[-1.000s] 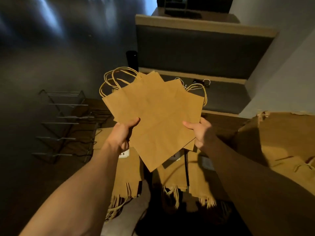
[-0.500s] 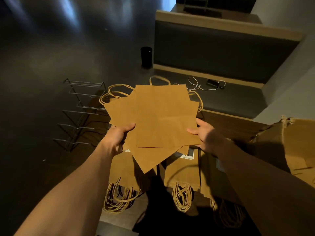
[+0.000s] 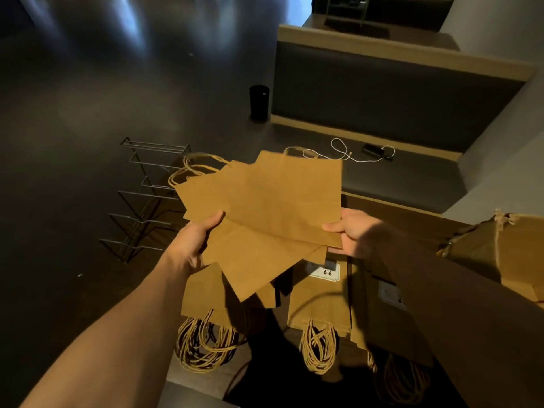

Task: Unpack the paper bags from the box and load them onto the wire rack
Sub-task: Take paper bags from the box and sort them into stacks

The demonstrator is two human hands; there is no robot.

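Note:
A fanned bundle of flat brown paper bags (image 3: 265, 207) with twine handles hangs in front of me. My left hand (image 3: 197, 237) grips its left edge with the thumb on top. My right hand (image 3: 350, 231) pinches its right edge. The wire rack (image 3: 147, 198) stands on the dark floor to the left, just beyond the bundle, with its tiers showing bare wire. Below the bundle lie stacks of more paper bags (image 3: 321, 298), handles toward me. The open cardboard box (image 3: 506, 251) sits at the right edge, partly behind my right arm.
A dark bench seat (image 3: 397, 178) with a wood-trimmed backrest runs behind; a white cable and a small dark device (image 3: 374, 149) lie on it. A black cylinder (image 3: 259, 103) stands on the floor by the bench end. Dark floor stretches left of the rack.
The bags in my hands have been squared up and fan out less. The view has shifted so the rack and the stacks below appear further right and nearer.

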